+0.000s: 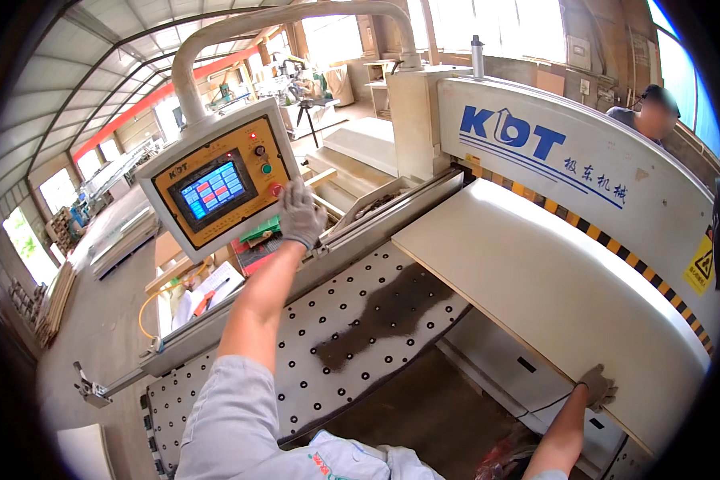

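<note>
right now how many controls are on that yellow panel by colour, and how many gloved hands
red button: 1
green button: 1
black knob: 1
blue touchscreen: 1
gloved hands: 2, left hand at the panel, right hand on the board
total: 6

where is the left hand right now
In the head view, the gloved left hand is raised at centre-left, at the lower right corner of the control panel, by its red button.

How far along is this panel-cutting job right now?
Done: a pale board lies on the saw table, its far edge under the white machine housing. In hand: the gloved left hand reaches to the red button on the orange control panel, while the gloved right hand steadies the board's near edge. Left: no cut pieces show here, so the cutting seemingly remains.
</note>
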`<state>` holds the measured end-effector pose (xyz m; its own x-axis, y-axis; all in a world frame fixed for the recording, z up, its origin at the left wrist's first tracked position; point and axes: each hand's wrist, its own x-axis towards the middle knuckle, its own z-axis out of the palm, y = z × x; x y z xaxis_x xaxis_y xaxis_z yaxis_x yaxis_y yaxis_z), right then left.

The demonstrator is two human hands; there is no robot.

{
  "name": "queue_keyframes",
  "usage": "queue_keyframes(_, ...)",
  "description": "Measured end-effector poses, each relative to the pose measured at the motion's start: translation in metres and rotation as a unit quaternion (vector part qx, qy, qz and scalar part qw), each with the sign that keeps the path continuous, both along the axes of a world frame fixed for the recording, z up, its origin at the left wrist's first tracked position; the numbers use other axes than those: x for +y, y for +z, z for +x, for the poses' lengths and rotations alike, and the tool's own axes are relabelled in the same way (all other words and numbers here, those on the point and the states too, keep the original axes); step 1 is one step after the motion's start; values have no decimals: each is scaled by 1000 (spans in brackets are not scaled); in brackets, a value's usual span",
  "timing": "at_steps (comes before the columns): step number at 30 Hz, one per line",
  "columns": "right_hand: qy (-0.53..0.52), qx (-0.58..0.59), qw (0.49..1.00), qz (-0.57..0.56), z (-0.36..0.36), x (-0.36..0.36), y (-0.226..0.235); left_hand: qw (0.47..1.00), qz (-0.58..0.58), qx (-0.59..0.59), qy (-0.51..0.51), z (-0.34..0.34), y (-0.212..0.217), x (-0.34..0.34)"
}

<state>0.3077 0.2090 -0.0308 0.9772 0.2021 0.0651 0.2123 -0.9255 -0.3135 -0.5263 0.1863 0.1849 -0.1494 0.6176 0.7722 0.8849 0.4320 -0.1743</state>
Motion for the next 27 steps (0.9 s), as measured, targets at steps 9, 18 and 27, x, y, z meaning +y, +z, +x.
queue_keyframes(9, 43, 103, 994, -13, -13, 0, 27, 992, -12, 29, 125, -45, 34, 0)
queue_keyframes(18, -2, 21, 999, 44, -6, 8, 7, 998, -30, 36, 51, -19, 48, -4)
queue_keyframes(27, 17, 34, 999, 29, -4, 8, 3, 940, -225, -27, -255, 67, -181, -208)
